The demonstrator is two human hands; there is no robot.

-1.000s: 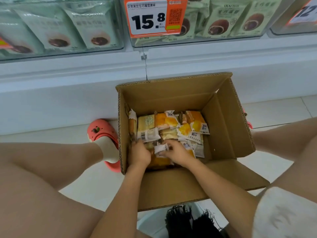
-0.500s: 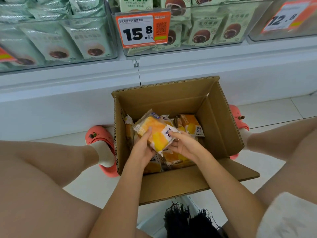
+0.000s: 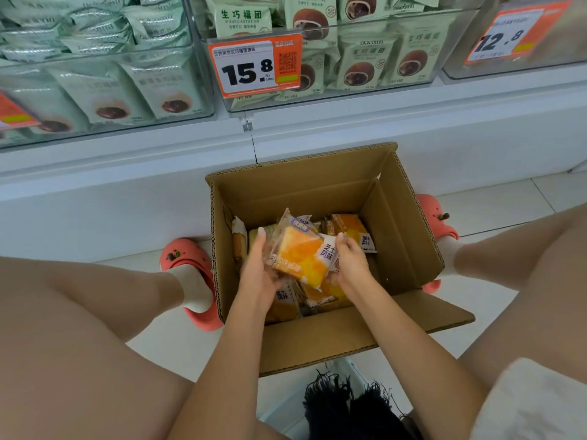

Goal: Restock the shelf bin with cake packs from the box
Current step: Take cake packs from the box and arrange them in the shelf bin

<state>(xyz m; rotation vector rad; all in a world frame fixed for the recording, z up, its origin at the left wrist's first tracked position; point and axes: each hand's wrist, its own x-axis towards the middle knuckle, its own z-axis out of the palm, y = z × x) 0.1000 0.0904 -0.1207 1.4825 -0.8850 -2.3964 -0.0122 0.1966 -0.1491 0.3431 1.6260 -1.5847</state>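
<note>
An open cardboard box stands on the floor between my feet, against the shelf base. Several orange and yellow cake packs lie in its bottom. Above them I hold a small stack of cake packs between both hands. My left hand grips the stack's left side with fingers curled under it. My right hand grips its right edge. Clear shelf bins sit above the box.
The bins hold green snack packs behind orange price tags reading 15.8 and 12.8. My pink clogs flank the box. The box's near flap lies folded out toward me on the white tile floor.
My hands were down among the packs in the box. They have since gathered a stack and lifted it above the others. My view has tilted up toward the bins.
</note>
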